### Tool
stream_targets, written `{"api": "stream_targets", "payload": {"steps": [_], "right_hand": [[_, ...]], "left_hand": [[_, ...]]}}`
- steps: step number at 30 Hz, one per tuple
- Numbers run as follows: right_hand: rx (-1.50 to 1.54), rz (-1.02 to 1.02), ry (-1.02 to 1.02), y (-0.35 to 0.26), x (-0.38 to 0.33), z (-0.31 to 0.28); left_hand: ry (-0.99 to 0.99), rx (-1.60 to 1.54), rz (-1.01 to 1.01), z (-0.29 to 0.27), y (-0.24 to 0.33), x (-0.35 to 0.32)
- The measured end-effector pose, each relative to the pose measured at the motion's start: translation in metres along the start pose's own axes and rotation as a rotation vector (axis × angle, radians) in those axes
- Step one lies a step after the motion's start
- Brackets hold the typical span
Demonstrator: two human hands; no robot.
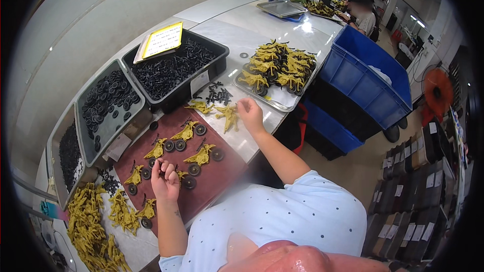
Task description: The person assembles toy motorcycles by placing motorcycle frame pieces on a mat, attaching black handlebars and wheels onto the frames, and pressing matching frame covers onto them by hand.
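Note:
My left hand [166,182] is over the dark red mat [227,153], fingers curled together. A small dark bit shows at its fingertips, too small to name. Around it on the mat lie several yellow toy motorbikes with black wheels, among them one motorbike [200,155] to its right and another [133,177] to its left. Farther right, my right hand [250,114] has its fingertips pinched together; what they hold, if anything, is hidden. Right beside those fingertips is a yellow motorbike body [228,116] without wheels. Small black parts [218,94] lie loose just beyond.
Left are a bin of black wheels [86,151], a bin of thin black parts [138,94] and a heap of yellow bodies [83,221]. A metal tray [286,105] of wheeled motorbikes stands far right, beside blue crates [348,83]. Another person [364,20] sits farther back.

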State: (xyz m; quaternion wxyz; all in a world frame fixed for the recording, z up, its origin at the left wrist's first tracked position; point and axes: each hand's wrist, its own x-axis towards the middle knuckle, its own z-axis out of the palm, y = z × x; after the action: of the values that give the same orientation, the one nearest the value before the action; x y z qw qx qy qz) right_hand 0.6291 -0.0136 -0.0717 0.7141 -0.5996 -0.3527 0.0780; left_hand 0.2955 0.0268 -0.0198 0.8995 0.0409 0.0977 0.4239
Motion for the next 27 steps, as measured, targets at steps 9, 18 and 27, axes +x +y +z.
{"api": "stream_targets", "payload": {"steps": [9,18,27], "right_hand": [[0.105,0.081,0.029,0.01,0.003,-0.002],[0.055,0.094,0.029,0.019,0.004,-0.004],[-0.295,0.016,-0.025,0.049,0.007,-0.012]], "left_hand": [[0.036,0.079,0.075,0.004,0.001,-0.001],[-0.015,-0.04,0.013,0.016,-0.003,-0.012],[0.045,-0.153,0.023,0.019,0.005,-0.025]]}}
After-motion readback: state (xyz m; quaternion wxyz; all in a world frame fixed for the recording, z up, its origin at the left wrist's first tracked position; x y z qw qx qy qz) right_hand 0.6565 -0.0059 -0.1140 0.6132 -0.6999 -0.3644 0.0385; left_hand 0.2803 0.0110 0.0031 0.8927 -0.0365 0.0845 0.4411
